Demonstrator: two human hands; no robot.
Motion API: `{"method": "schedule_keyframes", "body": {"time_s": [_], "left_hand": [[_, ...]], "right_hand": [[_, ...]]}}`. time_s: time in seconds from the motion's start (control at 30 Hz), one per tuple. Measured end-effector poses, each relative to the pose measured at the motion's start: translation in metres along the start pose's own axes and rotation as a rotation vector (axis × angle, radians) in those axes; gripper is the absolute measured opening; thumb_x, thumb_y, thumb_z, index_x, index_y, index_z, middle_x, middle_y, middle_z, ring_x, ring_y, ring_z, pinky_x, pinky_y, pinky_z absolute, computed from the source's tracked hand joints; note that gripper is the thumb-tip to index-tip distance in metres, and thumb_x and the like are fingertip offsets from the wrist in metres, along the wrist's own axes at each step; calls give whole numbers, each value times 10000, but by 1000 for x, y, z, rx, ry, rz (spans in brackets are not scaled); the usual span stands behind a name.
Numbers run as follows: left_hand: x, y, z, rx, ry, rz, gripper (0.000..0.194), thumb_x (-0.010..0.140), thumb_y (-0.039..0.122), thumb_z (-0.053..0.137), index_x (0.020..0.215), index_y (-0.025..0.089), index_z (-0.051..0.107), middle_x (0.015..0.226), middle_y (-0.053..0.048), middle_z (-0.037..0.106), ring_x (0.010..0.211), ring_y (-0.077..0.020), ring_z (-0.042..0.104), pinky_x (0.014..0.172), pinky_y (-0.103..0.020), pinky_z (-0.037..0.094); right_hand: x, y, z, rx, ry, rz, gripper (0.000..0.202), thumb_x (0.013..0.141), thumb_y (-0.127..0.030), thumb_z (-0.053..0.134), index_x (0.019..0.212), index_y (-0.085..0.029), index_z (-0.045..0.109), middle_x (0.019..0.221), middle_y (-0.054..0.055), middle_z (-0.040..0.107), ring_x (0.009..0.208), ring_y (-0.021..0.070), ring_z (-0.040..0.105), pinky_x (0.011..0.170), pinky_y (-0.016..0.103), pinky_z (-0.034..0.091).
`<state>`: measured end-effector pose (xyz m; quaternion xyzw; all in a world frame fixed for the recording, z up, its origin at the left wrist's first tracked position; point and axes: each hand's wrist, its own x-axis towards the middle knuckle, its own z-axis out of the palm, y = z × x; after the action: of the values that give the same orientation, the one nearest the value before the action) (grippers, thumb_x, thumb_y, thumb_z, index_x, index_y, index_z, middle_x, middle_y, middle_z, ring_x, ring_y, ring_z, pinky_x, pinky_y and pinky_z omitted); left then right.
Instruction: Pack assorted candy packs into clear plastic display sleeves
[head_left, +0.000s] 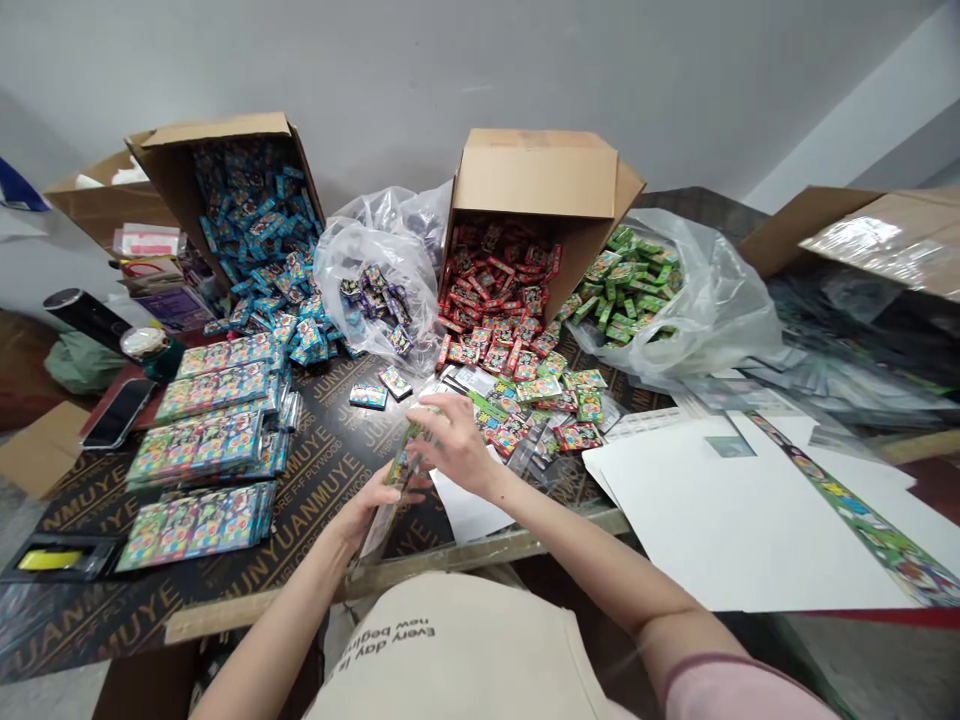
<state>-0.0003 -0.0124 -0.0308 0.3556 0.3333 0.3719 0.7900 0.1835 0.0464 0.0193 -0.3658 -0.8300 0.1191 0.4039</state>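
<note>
Head view. Centre of frame: the left hand [373, 498], closed round a clear sleeve [405, 463]; the right hand [455, 440], half curled over the sleeve's upper end, grip unclear. Upper left, blue packets [262, 230]; upper centre, red packets [499, 285]; left, filled sleeves [199, 450].

- The cartons [536, 180] are made of matt brown cardboard.
- The bags [709, 325] are formed of thin, crinkled, glossy plastic.
- The table [330, 425] is faced with smooth, faintly shiny printed plywood.
- The sheets [675, 540] are seen as smooth, matt paper or card.
- The apron [472, 655] is made of matt cloth.
- The held packet [405, 462], partly hidden, seems to be wrapped in clear plastic.
</note>
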Motion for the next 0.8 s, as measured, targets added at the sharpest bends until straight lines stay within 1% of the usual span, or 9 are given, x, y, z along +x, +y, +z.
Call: {"method": "schedule_keyframes", "body": {"time_s": [0.07, 0.1, 0.23, 0.3, 0.47, 0.57, 0.63, 0.7, 0.8], "left_hand": [[-3, 2, -1, 63, -10, 27, 742, 593, 333, 690, 1313, 207, 560, 1344, -119, 590, 1248, -364, 529, 1053, -502, 397], [-5, 4, -2, 91, -21, 25, 771, 577, 310, 686, 1330, 217, 548, 1364, -111, 576, 1272, -365, 507, 1067, -502, 384], [-9, 8, 2, 106, -5, 35, 814, 539, 245, 664, 1343, 224, 540, 1374, -95, 569, 1308, -362, 469, 1091, -500, 354], [-9, 6, 4, 106, 20, 47, 819, 526, 220, 663, 1337, 213, 547, 1367, -97, 574, 1312, -363, 460, 1099, -502, 340], [-10, 0, 5, 142, 71, 24, 727, 504, 198, 712, 1227, 199, 637, 1255, -90, 650, 1257, -366, 504, 1099, -491, 328], [-11, 3, 7, 145, 73, 26, 644, 561, 297, 733, 1191, 185, 660, 1231, -98, 661, 1231, -367, 522, 1078, -483, 348], [-11, 6, 11, 128, 66, 60, 678, 584, 359, 744, 1228, 179, 636, 1265, -105, 640, 1244, -365, 510, 1072, -467, 357], [-12, 9, 14, 132, 77, 98, 732, 563, 354, 781, 1253, 180, 614, 1287, -101, 626, 1261, -349, 497, 1078, -434, 354], [-13, 10, 16, 204, 108, 94, 725, 543, 310, 820, 1225, 166, 620, 1218, -94, 659, 1190, -317, 553, 1042, -397, 389]], "right_hand": [[-3, 3, 2, 106, 105, 180, 372, 798, -276, 706, 1144, -242, 574, 1114, 89, 584, 1052, 251, 544, 900, 417, 449], [-4, 3, 2, 153, 137, 236, 391, 783, -280, 719, 1136, -239, 559, 1088, 78, 582, 1017, 241, 552, 868, 397, 467], [-8, -3, 7, 165, 232, 316, 335, 763, -291, 736, 1042, -240, 558, 1028, 63, 582, 991, 245, 549, 867, 401, 459], [-10, -6, 9, 159, 208, 318, 279, 763, -310, 744, 979, -242, 580, 985, 61, 600, 981, 255, 553, 868, 414, 448], [-10, -4, 9, 198, 72, 278, 297, 701, -421, 800, 800, -227, 598, 837, 39, 617, 885, 244, 565, 785, 379, 440], [-10, -2, 3, 276, -51, 209, 331, 702, -434, 796, 706, -211, 552, 763, 14, 601, 776, 192, 553, 729, 326, 441], [-11, -1, -3, 308, -197, 136, 322, 702, -428, 799, 741, -207, 568, 759, 4, 623, 744, 172, 548, 719, 305, 440], [-11, -1, -8, 292, -354, 77, 341, 692, -433, 807, 858, -207, 612, 807, 8, 660, 760, 172, 551, 727, 297, 439], [-11, -2, -13, 229, -521, 70, 484, 682, -453, 807, 1060, -207, 631, 876, 24, 685, 775, 185, 546, 701, 293, 440]]}}
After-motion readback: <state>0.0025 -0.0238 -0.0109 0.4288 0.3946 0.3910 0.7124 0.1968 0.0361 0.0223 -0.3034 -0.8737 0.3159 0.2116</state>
